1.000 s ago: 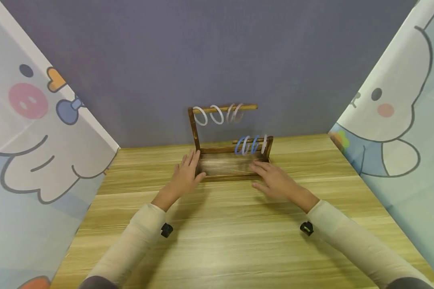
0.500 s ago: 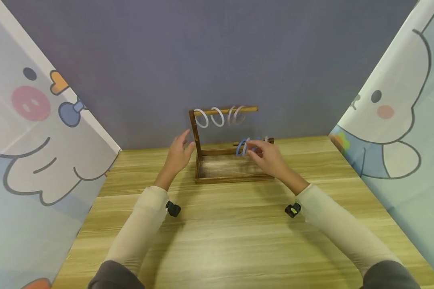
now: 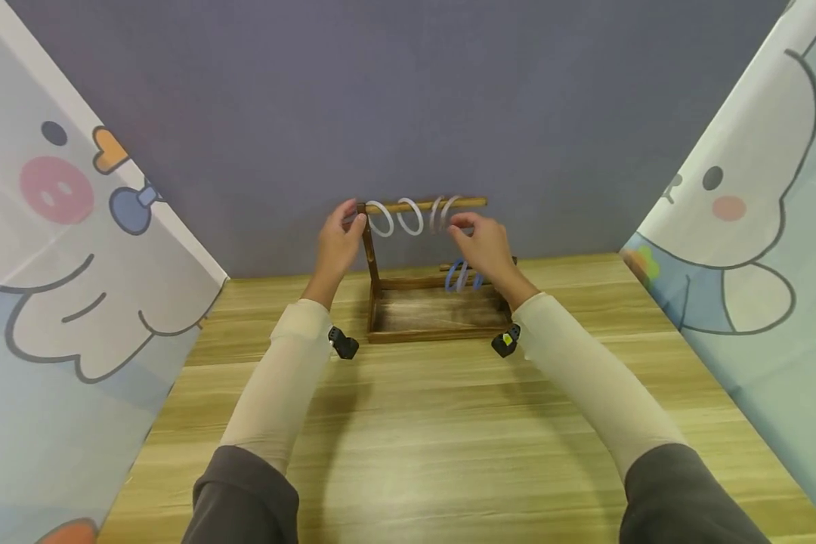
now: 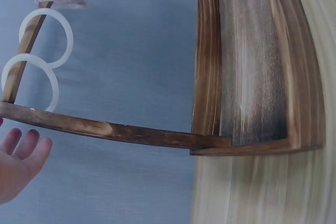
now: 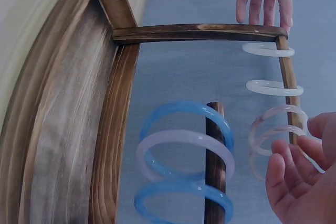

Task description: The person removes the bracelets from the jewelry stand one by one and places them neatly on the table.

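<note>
A dark wooden bangle stand [image 3: 442, 332] has an upper rod and a lower rod above its tray. From the upper rod hang a white bangle [image 3: 379, 219], another white bangle [image 3: 410, 217] and two translucent pinkish bangles [image 5: 278, 129]. Blue and lavender bangles [image 5: 186, 145] hang on the lower rod, partly behind my right arm in the head view. My left hand [image 3: 338, 238] is raised at the top of the left post, fingers loosely extended. My right hand [image 3: 483, 240] is beside the pinkish bangles, fingers bent and thumb apart, fingertips close to the upper rod's free end.
The stand rests on a light wood-grain table [image 3: 408, 423] against a grey-blue backdrop [image 3: 408, 98]. Printed cartoon panels close in the left and right sides. The left post [image 4: 110, 128] rises from the tray's left end.
Both hands have risen from beside the tray to the upper rod's level. The right hand passed in front of the lower bangles on its way up. The hanging bangles keep their places.
</note>
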A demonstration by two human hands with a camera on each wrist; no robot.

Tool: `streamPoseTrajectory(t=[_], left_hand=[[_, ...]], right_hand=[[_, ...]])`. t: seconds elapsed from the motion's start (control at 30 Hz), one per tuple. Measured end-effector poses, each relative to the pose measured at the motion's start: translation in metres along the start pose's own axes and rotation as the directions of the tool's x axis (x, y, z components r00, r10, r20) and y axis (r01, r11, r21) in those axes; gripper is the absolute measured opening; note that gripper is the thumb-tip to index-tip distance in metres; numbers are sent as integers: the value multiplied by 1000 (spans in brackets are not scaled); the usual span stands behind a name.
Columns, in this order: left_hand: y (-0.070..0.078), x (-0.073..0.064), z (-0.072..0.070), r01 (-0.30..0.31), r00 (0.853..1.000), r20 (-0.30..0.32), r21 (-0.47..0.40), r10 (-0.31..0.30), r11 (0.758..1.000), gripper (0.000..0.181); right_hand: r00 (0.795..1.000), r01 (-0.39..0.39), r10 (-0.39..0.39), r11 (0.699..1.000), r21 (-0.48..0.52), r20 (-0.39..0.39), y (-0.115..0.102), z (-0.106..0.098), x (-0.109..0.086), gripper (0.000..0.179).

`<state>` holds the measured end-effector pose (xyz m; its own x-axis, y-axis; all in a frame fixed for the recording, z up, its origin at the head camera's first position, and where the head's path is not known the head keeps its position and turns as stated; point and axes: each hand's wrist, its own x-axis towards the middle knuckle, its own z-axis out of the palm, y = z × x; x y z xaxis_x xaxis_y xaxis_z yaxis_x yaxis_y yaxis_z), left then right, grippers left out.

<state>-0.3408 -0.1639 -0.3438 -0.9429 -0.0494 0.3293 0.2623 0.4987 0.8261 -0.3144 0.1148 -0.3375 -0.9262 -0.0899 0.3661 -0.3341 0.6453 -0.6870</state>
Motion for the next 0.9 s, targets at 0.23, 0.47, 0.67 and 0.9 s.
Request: streamPoseTrajectory(t=[0.23, 0.47, 0.67, 0.9], left_hand=[[3, 9, 7, -4, 999, -42, -32, 2, 999, 44], [9, 13, 14, -1, 998, -64, -16, 0, 1000, 33], [8, 12, 16, 6, 995, -95, 1, -6, 1000, 28], [7, 13, 17, 10, 996, -83, 1, -9, 1000, 29]], right_hand=[[996, -80, 79, 996, 36, 29, 4, 8, 12, 37], [985, -161, 155, 984, 82, 71, 4, 8, 17, 42], [983, -175, 168, 979, 102, 67, 4, 9, 17, 37], [992, -124, 126, 988, 92, -11, 8, 12, 15, 28]])
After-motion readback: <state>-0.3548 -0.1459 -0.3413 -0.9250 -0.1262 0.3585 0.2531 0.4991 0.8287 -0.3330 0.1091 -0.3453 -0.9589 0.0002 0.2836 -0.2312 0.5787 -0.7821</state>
